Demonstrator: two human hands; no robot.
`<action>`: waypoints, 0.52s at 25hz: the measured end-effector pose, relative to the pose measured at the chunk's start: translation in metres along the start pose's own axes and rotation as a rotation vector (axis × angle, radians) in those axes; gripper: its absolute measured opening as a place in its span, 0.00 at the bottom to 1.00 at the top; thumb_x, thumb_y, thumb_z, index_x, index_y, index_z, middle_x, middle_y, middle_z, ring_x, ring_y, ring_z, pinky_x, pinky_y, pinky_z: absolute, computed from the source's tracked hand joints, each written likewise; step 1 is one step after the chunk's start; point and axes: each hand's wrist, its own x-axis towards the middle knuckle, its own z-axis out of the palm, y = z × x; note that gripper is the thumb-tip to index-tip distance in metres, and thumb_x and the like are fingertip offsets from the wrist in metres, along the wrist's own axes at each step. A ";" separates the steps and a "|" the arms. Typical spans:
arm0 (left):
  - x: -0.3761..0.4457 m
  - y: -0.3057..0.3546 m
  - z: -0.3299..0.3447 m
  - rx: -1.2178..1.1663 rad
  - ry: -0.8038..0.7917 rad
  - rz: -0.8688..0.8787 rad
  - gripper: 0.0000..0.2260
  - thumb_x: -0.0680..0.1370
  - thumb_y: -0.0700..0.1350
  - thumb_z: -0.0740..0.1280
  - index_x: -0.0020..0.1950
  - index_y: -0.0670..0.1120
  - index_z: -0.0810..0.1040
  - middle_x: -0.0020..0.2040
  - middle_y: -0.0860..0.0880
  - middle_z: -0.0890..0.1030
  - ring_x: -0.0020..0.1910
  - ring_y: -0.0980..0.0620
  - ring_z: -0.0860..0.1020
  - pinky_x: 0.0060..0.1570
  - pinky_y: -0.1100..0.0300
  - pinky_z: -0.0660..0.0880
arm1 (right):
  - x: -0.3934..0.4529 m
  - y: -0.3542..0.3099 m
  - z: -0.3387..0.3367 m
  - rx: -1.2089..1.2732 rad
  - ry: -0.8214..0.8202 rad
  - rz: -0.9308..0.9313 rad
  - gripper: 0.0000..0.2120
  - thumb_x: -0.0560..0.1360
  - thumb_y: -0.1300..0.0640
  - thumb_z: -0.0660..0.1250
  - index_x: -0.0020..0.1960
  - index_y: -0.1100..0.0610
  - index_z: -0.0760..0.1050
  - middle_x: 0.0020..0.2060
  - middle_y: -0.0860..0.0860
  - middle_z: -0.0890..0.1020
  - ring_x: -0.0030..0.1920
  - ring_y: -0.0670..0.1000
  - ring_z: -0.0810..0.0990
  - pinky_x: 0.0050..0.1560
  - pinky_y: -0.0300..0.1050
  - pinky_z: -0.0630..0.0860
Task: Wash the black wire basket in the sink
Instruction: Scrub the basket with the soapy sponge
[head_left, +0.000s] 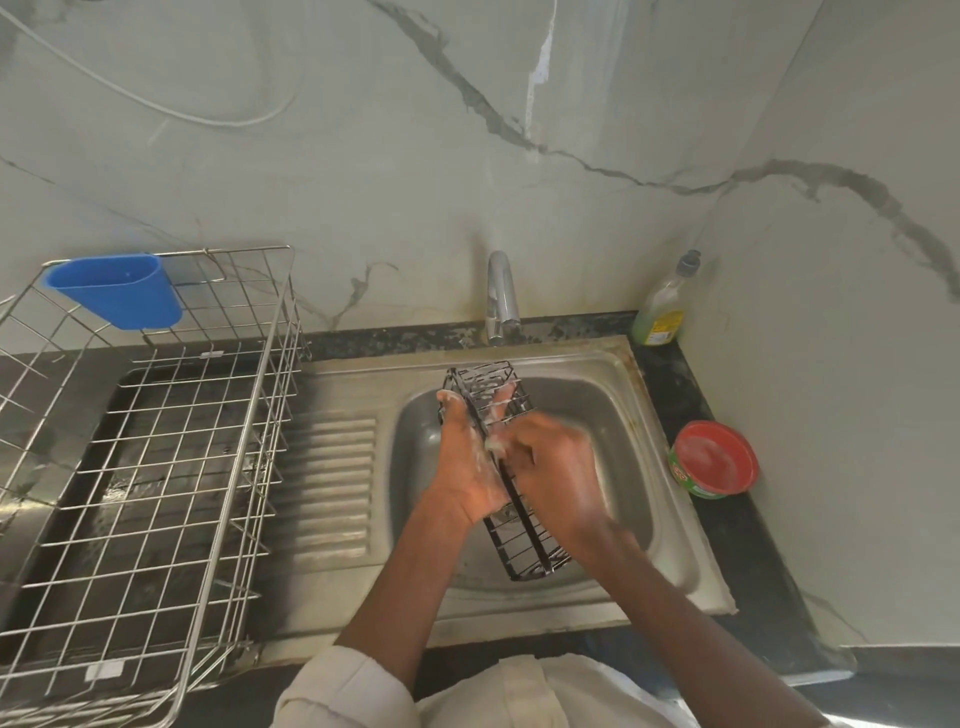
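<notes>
While the black wire basket is held on edge over the bowl of the sink, its far end below the tap, the step in hand looks like soaping. Left hand grasps the basket's left side, fingers reaching through the wires, suds on them. Right hand is curled against the right side near the middle; blurred, so cannot tell whether it clutches a scrubber or only wire. No water visibly running from the tap. Soap tub sits right of the sink; detergent bottle right of the tap. Judgement: next, work the near end, then rinse, which calls for opening the tap.
</notes>
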 end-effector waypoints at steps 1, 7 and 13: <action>-0.004 -0.002 0.006 0.023 0.000 0.000 0.36 0.79 0.76 0.54 0.65 0.50 0.86 0.52 0.44 0.86 0.50 0.45 0.85 0.52 0.50 0.80 | 0.017 -0.005 0.004 0.008 0.041 0.057 0.17 0.73 0.75 0.68 0.44 0.55 0.86 0.41 0.47 0.86 0.40 0.44 0.83 0.41 0.44 0.82; -0.001 0.006 -0.010 -0.013 0.048 0.042 0.36 0.79 0.75 0.55 0.68 0.51 0.84 0.48 0.45 0.83 0.45 0.48 0.82 0.46 0.54 0.81 | 0.004 -0.010 0.001 -0.020 -0.087 -0.038 0.16 0.73 0.76 0.68 0.45 0.58 0.87 0.43 0.49 0.86 0.41 0.45 0.84 0.42 0.43 0.83; -0.004 -0.007 0.006 0.170 -0.020 0.044 0.27 0.86 0.62 0.56 0.50 0.47 0.89 0.46 0.46 0.87 0.43 0.49 0.87 0.45 0.54 0.80 | 0.045 -0.021 0.009 -0.047 0.031 0.054 0.16 0.73 0.76 0.65 0.47 0.59 0.86 0.46 0.52 0.87 0.43 0.49 0.85 0.46 0.47 0.84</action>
